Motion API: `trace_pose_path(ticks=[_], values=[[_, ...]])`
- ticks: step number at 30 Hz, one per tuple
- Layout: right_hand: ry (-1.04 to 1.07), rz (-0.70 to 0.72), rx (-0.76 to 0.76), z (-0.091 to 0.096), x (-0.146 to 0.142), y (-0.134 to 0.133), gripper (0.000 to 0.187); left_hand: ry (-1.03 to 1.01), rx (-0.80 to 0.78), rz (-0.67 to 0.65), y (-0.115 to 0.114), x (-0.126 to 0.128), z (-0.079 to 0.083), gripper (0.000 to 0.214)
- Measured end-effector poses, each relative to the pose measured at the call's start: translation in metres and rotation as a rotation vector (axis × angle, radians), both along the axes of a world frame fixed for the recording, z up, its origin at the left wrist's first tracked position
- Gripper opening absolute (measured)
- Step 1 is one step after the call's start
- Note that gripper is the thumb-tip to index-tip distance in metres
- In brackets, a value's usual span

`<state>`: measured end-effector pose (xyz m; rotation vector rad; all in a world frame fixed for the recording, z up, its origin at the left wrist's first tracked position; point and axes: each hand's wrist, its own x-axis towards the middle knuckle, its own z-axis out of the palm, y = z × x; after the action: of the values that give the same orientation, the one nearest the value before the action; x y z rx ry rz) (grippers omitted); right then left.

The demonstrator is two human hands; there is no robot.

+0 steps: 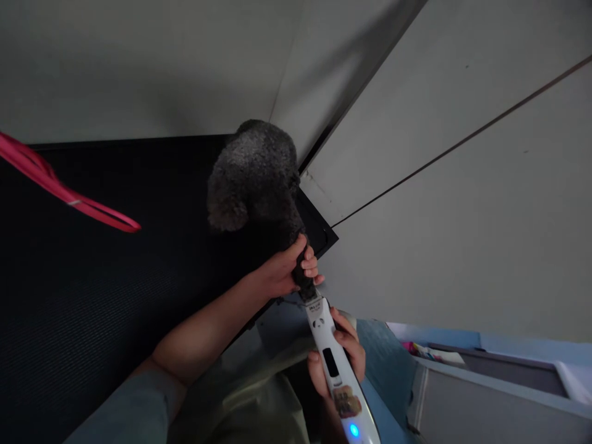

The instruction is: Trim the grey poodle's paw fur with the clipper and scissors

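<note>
A small dog point(254, 176) with dark curly fur stands near the corner of a black table point(92, 277). My left hand point(287, 271) is closed round one of the dog's legs, holding it out past the table's edge. My right hand point(340, 357) grips a white electric clipper point(335, 364) with a blue light lit near its back end. The clipper's blade end touches the paw just below my left hand's fingers.
A pink leash point(69, 194) hangs across the upper left above the table. Grey walls meet in a corner behind the dog. A grey and light blue cabinet or tub point(485, 382) stands at the lower right, with small colourful items on its ledge.
</note>
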<state>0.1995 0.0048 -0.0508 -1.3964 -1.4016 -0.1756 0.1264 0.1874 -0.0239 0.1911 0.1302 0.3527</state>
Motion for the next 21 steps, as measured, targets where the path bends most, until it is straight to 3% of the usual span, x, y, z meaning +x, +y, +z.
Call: trace_pose_path(ticks=[6, 10, 12, 16, 21], values=[[0.082, -0.01, -0.085, 0.012, -0.008, 0.009, 0.037, 0.034, -0.009, 0.006, 0.002, -0.002, 0.001, 0.046], [0.289, 0.015, -0.212, 0.007, -0.007, 0.0, 0.047, 0.012, -0.035, 0.017, 0.005, -0.004, -0.001, 0.045], [0.318, 0.033, -0.191, 0.001, -0.007, -0.006, 0.049, 0.005, -0.054, 0.031, 0.008, -0.004, -0.001, 0.045], [0.136, 0.051, -0.022, -0.013, -0.008, -0.007, 0.042, 0.012, -0.072, 0.035, 0.009, -0.004, 0.0, 0.044], [-0.045, 0.013, -0.01, -0.024, -0.01, 0.001, 0.046, 0.041, -0.106, 0.023, 0.008, -0.003, 0.001, 0.044]])
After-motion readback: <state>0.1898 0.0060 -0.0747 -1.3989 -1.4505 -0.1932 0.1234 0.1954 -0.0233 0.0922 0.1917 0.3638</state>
